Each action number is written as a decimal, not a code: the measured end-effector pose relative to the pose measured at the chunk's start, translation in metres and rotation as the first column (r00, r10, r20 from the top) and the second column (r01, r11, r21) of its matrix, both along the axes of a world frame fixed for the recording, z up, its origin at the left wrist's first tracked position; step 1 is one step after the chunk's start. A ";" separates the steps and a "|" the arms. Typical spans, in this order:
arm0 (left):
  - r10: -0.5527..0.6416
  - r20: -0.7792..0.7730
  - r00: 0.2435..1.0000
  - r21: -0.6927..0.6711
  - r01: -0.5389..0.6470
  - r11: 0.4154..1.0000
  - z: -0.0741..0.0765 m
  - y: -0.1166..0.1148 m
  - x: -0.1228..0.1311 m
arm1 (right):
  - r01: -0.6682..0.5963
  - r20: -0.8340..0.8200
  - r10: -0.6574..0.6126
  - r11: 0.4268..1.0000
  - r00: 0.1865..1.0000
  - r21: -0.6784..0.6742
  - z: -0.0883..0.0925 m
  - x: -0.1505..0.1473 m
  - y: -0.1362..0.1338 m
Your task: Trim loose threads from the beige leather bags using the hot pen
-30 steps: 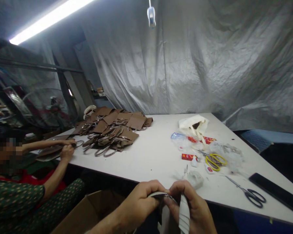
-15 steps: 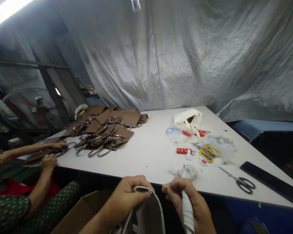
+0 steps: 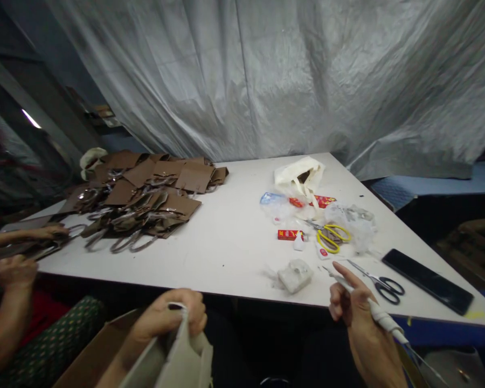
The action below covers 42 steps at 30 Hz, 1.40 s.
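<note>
Low in front of me, my left hand point(image 3: 178, 313) is closed on the upper edge of a pale cream bag point(image 3: 188, 358), whose lower part runs out of the picture. My right hand point(image 3: 359, 318) grips a pen-like tool point(image 3: 382, 318) wrapped in white, with a thin pointed tip and a cord trailing from its back end. The index finger lies stretched along it. Left of that tip, a crumpled whitish lump point(image 3: 295, 276) sits near the table's front edge. Black-handled scissors point(image 3: 382, 284) lie just behind my right hand.
Brown bags point(image 3: 145, 188) are heaped on the white table point(image 3: 234, 226) at left, where a co-worker's hands point(image 3: 18, 269) handle another. Yellow-handled scissors point(image 3: 333, 237), a red box point(image 3: 290, 235), a white cloth bag point(image 3: 301, 172) and a black phone point(image 3: 428, 281) lie at right. A cardboard box point(image 3: 101, 350) stands below.
My hands have moved apart: the left went left with the cream bag, the right went right with the white tool, away from the bag's edge. My view has shifted right and down.
</note>
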<state>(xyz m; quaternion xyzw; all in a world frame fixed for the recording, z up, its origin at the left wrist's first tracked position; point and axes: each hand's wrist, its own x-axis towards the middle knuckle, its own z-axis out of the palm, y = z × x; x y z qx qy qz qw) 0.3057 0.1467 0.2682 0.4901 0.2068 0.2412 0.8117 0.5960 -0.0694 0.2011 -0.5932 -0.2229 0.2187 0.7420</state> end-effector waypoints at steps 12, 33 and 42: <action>0.066 -0.578 0.814 0.072 -0.030 0.997 -0.116 -0.095 0.137 | -0.025 0.080 0.063 0.914 0.995 -0.405 -0.040 0.017 0.021; 0.014 -0.630 0.776 0.041 0.015 0.999 -0.102 -0.062 0.155 | 0.007 0.368 0.158 0.912 0.916 -0.409 -0.045 0.029 0.040; 0.008 -0.677 0.736 0.041 0.028 0.999 -0.100 -0.056 0.167 | -0.032 0.351 0.184 0.917 0.918 -0.397 -0.044 0.033 0.049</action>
